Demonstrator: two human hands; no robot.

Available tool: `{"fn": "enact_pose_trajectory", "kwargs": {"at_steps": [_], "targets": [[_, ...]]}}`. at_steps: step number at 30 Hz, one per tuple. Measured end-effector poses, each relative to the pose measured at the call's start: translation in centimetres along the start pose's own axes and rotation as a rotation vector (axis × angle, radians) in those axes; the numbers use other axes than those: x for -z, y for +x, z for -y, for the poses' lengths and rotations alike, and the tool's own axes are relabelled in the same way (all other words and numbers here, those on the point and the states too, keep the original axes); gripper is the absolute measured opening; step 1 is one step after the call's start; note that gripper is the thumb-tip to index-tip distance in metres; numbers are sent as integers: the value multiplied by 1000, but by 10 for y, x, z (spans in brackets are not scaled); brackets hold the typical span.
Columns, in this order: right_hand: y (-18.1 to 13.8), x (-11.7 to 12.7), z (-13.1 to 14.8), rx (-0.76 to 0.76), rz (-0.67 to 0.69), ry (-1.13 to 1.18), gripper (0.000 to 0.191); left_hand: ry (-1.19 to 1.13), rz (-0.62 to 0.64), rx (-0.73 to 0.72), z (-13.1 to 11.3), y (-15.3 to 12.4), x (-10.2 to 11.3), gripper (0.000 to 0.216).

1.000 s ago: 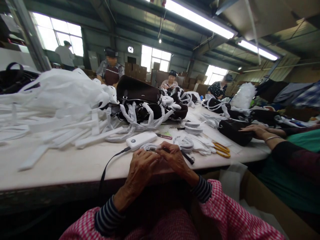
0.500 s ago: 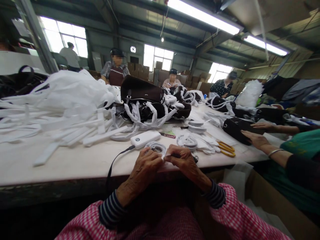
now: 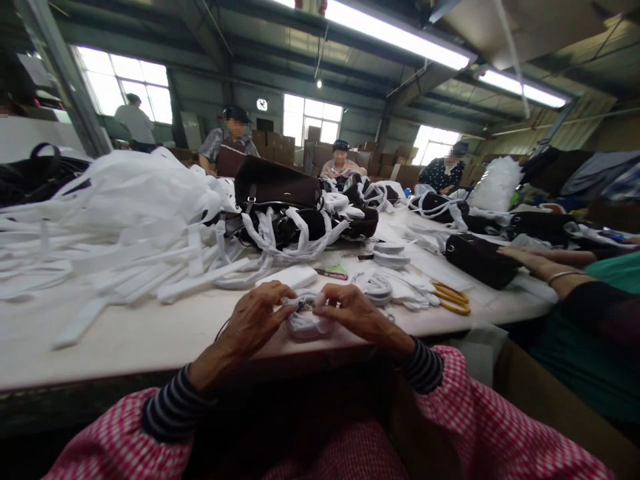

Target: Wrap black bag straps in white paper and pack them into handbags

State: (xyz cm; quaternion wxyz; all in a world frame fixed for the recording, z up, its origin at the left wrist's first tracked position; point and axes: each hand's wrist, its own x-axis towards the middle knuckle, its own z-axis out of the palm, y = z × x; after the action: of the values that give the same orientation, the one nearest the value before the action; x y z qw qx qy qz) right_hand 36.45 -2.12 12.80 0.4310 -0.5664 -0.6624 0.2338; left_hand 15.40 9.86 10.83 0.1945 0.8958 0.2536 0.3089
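A coiled strap wrapped in white material (image 3: 306, 327) sits at the table's front edge, with some metal hardware at its centre. My left hand (image 3: 257, 312) grips the coil's left side between thumb and fingers. On its right side, my right hand (image 3: 354, 312) pinches it near the top. Just behind the coil lies a white power bank (image 3: 289, 277), partly covered by my left hand. To the right rests another white wrapped coil (image 3: 373, 285). A pink-handled cutter (image 3: 333, 274) lies beyond my hands.
Yellow-handled scissors (image 3: 450, 298) lie to the right. Dark bags (image 3: 280, 183) with wrapped straps are heaped ahead, and white strips (image 3: 135, 283) pile up on the left. A co-worker's hands (image 3: 533, 260) touch a dark bag (image 3: 480, 260). An open carton (image 3: 540, 393) stands below the table at right.
My hands have moved apart, and the coil between them now shows fully, nearer the table edge. The co-worker's hands at right have shifted on the dark bag. The view has moved slightly.
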Motion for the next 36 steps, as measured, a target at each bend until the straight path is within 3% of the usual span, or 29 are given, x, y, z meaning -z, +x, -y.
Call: {"fn": "enact_pose_trajectory", "kwargs": {"at_steps": [3,7,12,15,17,19,22,24,27,31,36], "targets": [[-2,-6,-1,46,111,-98,17,45,50,-19,-1,2,-6,17],[-20,-4,1,140,114,-153,7,-14,65,18,-2,-1,-7,17],[-50,1,8,202,187,-296,30,-12,52,31,4,-7,-11,20],[-57,8,12,127,258,-208,24,44,49,7,2,-9,-14,22],[-51,14,13,69,230,-100,21,90,91,8,-2,-7,-13,22],[-38,22,11,4,104,-30,19,153,156,36,-7,-1,-10,24],[-8,30,3,-54,-98,-33,19,257,228,67,-13,14,-6,23],[12,30,-4,-34,-137,-80,15,287,258,61,-14,23,-5,18],[33,20,-10,43,-47,-187,10,261,263,57,-10,27,-7,15],[39,0,-9,130,123,-415,21,95,212,139,-2,16,-8,18],[33,-9,-5,91,128,-553,21,-36,182,136,4,3,-10,16]]}}
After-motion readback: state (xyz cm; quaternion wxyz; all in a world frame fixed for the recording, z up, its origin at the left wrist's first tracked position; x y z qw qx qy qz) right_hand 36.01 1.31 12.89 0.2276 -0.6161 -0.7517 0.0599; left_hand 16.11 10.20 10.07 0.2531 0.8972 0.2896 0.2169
